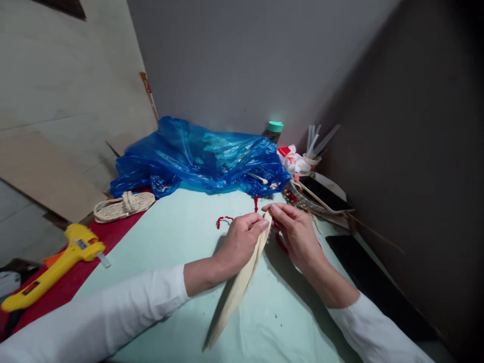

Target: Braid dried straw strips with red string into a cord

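Note:
A long pale cream strip, like a dried husk or leaf (242, 285), slants over the table from its upper end between my hands down to a pointed tip near the front. My left hand (239, 246) is closed on the strip near that upper end, thumb on top. My right hand (297, 234) pinches the very top of it, fingertips close to the left ones. Red cord (256, 202) lies just beyond my hands, and another red piece shows partly behind my right hand. Whatever lies beneath my fingers is hidden.
Crumpled blue plastic bag (204, 159) stretches across the back. At left are a yellow glue gun (56, 269) and a woven straw slipper (124, 205). On the right, a phone (325, 194) rests on a basket (302, 197), near a black strip (374, 282) and a green-lidded jar (275, 127).

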A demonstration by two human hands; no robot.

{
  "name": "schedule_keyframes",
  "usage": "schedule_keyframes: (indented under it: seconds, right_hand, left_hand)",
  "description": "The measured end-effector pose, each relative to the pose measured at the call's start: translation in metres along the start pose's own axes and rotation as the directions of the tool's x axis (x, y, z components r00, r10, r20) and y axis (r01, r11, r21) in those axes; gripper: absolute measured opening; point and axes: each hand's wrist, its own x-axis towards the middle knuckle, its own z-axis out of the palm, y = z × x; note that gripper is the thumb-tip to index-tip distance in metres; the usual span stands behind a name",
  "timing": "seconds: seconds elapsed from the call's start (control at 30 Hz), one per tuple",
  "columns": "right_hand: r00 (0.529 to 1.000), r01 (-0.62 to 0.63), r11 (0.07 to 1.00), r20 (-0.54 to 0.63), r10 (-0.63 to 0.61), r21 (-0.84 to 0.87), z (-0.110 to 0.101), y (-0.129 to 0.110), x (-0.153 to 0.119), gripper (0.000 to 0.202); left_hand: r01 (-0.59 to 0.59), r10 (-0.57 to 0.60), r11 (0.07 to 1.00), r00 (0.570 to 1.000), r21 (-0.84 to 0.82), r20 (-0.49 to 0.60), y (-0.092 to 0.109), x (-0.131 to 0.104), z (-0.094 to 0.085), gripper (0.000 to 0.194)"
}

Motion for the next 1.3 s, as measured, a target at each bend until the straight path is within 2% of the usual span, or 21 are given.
schedule_keyframes:
  seconds: [0.17, 0.3, 0.4, 0.57, 0.7, 0.83, 0.93, 1.0, 1.13, 1.2, 1.3]
  right_hand:
    - [0.998, -0.048, 0.994, 0.041, 0.044, 0.103, 0.002, -0.009, 0.000, 0.024]
    - [0.996, -0.050, 0.990, 0.085, 0.039, 0.134, -0.001, -0.010, 0.003, 0.024]
    - [0.996, -0.013, 0.994, 0.094, 0.003, 0.105, -0.001, -0.007, 0.003, 0.026]
    - [0.996, 0.079, 0.989, 0.054, -0.073, -0.125, 0.002, -0.007, 0.001, 0.024]
    - [0.998, 0.045, 0.990, 0.053, -0.038, -0.137, 0.001, -0.007, 0.000, 0.026]
    - [0.998, -0.006, 0.995, 0.057, 0.012, -0.102, 0.001, -0.005, 0.001, 0.020]
    - [0.999, 0.008, 0.997, 0.047, -0.005, -0.071, -0.002, -0.006, 0.002, 0.013]
    - [1.000, 0.006, 1.000, -0.006, -0.006, -0.018, -0.006, -0.008, 0.003, 0.009]
    - [0.987, -0.064, 0.986, -0.138, 0.086, 0.155, -0.015, -0.014, 0.010, 0.017]
    - [0.987, -0.097, 0.979, -0.112, 0.118, 0.179, -0.014, -0.015, 0.011, 0.023]
    - [0.986, -0.162, 0.986, -0.024, 0.162, 0.027, -0.009, -0.012, 0.006, 0.029]
  left_hand:
    - [0.064, -0.061, 0.993, 0.998, -0.103, 0.031, -0.006, -0.004, 0.005, 0.031]
    - [0.068, -0.065, 0.992, 0.997, -0.103, 0.031, -0.008, -0.002, 0.003, 0.023]
    - [0.067, -0.068, 0.997, 0.997, -0.027, -0.030, -0.006, 0.000, 0.001, 0.019]
    - [0.032, -0.010, 0.987, 0.990, 0.155, -0.143, -0.006, 0.001, 0.002, 0.019]
    - [0.043, 0.004, 0.967, 0.983, 0.250, -0.184, -0.011, 0.002, 0.003, 0.021]
    - [0.034, 0.030, 0.953, 0.978, 0.302, -0.205, -0.014, 0.003, 0.003, 0.024]
    - [-0.001, 0.047, 0.965, 0.985, 0.264, -0.167, -0.012, 0.001, 0.006, 0.022]
    - [-0.012, 0.038, 0.978, 0.992, 0.208, -0.123, -0.009, -0.002, 0.009, 0.016]
    - [-0.030, 0.035, 0.995, 0.998, 0.092, -0.054, -0.001, -0.007, 0.011, 0.009]
    - [0.007, -0.002, 0.998, 0.997, 0.064, -0.077, 0.002, -0.007, 0.009, 0.011]
    - [0.068, -0.058, 0.995, 0.990, 0.076, -0.127, 0.004, -0.007, 0.004, 0.019]
